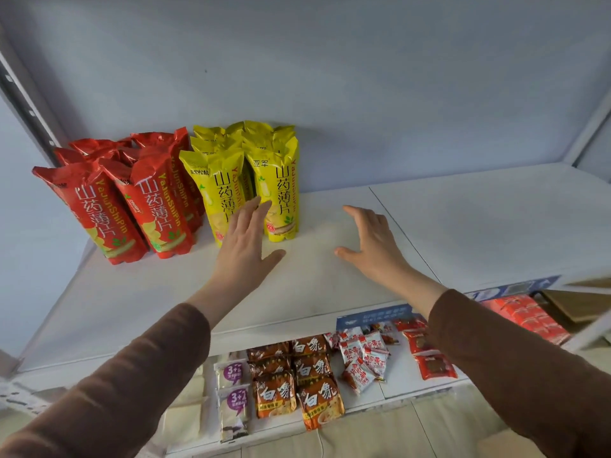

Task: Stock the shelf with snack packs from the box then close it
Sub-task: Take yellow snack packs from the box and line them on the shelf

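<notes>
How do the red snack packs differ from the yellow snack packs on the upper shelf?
The red snack packs stand at the left and lean; the yellow snack packs stand to their right, more upright. The left hand is in front of the yellow packs, not the red. Both carry the same black characters.

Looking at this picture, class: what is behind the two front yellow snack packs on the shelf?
Behind the front yellow packs more yellow packs stand in rows towards the back wall. Only their crimped tops show; their lower parts are covered, so the exact count is unclear.
</notes>
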Demonstrator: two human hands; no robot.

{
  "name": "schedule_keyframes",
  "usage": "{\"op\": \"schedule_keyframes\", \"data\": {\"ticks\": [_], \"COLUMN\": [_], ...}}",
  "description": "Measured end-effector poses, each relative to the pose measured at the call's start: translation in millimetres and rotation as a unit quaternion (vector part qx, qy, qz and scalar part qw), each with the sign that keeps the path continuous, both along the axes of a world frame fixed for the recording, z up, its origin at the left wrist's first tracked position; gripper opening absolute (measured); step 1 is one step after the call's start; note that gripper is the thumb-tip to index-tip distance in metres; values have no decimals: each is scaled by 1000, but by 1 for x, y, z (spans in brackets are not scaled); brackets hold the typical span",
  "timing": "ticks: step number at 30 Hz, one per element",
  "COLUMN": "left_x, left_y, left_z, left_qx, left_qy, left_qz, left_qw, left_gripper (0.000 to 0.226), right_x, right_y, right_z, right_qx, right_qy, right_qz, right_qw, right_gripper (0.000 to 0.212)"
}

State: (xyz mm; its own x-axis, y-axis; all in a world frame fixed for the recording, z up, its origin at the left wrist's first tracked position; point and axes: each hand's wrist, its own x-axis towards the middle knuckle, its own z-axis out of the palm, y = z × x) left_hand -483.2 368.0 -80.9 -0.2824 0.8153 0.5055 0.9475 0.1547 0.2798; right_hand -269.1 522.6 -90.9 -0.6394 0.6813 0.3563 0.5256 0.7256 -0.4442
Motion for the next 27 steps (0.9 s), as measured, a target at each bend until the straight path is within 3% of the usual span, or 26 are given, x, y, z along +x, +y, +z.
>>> {"op": "schedule_keyframes", "data": {"ticks": [13, 21, 27], "left_x": [161, 326, 468], "left_y": [97, 130, 142], "left_z": [-12, -29, -62], "left_qx": [-95, -137, -206], "left_qy": [36, 53, 14], "left_qz": [-146, -246, -281], "left_qw": [984, 958, 937], "left_gripper": [88, 84, 86], "right_x": [190, 361, 501], "right_y": [8, -1, -18], "right_z": [-16, -43, -68], "right_qx": [-12, -30, -80], "right_qy": [-15, -47, -77], "right_qz": [-169, -250, -295], "right_qw": [985, 967, 949], "right_gripper": [75, 74, 76]}}
